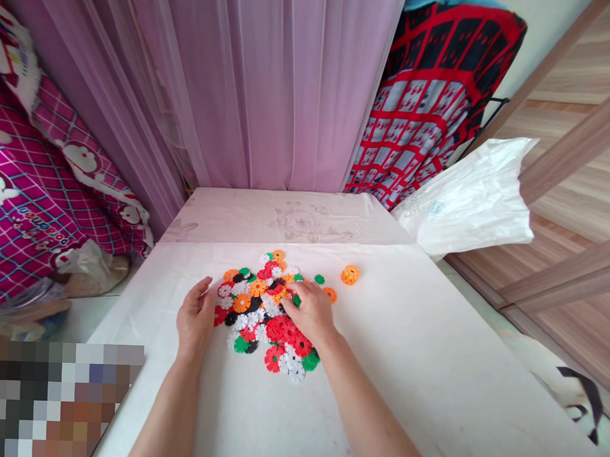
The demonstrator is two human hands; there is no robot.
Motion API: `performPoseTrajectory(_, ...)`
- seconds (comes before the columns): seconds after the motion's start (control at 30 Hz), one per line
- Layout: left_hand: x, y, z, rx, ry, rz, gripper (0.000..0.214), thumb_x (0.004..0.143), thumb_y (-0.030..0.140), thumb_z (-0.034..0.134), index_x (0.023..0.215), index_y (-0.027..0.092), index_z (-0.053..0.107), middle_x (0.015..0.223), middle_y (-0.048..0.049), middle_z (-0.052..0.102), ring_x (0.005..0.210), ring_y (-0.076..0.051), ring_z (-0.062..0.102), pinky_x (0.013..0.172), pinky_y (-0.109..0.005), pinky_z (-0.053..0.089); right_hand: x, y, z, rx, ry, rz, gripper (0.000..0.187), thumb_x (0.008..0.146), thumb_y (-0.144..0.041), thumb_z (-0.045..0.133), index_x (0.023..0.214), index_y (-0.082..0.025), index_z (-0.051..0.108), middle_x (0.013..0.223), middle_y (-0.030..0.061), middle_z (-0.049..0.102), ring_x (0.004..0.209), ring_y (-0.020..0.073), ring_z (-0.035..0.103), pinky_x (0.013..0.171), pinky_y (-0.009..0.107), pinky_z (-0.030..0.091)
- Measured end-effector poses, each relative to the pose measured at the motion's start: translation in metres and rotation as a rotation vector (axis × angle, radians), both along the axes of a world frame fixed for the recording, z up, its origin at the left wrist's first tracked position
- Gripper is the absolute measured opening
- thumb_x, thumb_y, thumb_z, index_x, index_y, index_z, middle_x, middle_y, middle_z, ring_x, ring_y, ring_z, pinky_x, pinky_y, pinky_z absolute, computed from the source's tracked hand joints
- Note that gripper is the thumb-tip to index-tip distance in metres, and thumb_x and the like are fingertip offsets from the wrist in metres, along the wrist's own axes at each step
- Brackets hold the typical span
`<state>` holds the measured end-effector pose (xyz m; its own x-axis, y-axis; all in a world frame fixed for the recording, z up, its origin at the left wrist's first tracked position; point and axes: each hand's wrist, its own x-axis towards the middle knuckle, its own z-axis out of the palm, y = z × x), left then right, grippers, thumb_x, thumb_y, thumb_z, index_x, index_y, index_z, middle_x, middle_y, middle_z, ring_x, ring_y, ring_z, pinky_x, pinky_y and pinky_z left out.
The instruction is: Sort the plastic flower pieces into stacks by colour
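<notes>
A loose pile of notched plastic snowflake discs (282,330) in red, white, orange, green and black covers the middle of the table. My right hand (313,311) reaches over the pile's right side. Its thumb and fingers close at the edge of an orange disc (278,298), partly covered by the fingertips. By the pile's left edge is my left hand (194,319), fingers loosely curved, thumb apart, nothing in it. To the right, apart from the pile, stands a small stack of orange discs (350,275). Another orange disc (331,295) lies just beyond my right hand.
The table (410,365) has a pale cover with a flower-printed strip at the far end. A white plastic bag (471,201) hangs at its far right corner. Purple curtains (270,87) hang behind. Patterned pink cloth (61,173) is at left, and wooden doors (577,165) are at right.
</notes>
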<state>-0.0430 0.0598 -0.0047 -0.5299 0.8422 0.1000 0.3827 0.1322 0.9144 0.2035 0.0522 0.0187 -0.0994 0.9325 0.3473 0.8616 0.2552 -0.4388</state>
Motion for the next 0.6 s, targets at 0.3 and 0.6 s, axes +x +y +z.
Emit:
performPoseTrajectory(0.3,0.002,-0.002,0.002,0.007,-0.011,0.008,0.045,0.081,0.038,0.052,0.119,0.022,0.068,0.113,-0.0078,0.071,0.094,-0.019,0.066,0.093,-0.037,0.051,-0.025,0.015,0.009,-0.189,-0.092,-0.022,0.035,0.083,-0.031,0.069,0.116,-0.02,0.065,0.108,0.0077,0.072,0.106,0.0258,0.061,0.093,0.037,0.044)
performPoseTrajectory(0.6,0.004,-0.003,0.008,-0.022,0.003,0.007,0.045,0.081,0.037,0.051,0.119,0.022,0.068,0.114,-0.0081,0.071,0.095,-0.02,0.067,0.089,-0.035,0.052,0.036,-0.005,0.004,-0.028,-0.049,-0.141,0.039,0.072,-0.023,0.068,0.111,-0.023,0.063,0.1,0.008,0.074,0.094,0.0273,0.065,0.083,0.038,0.048)
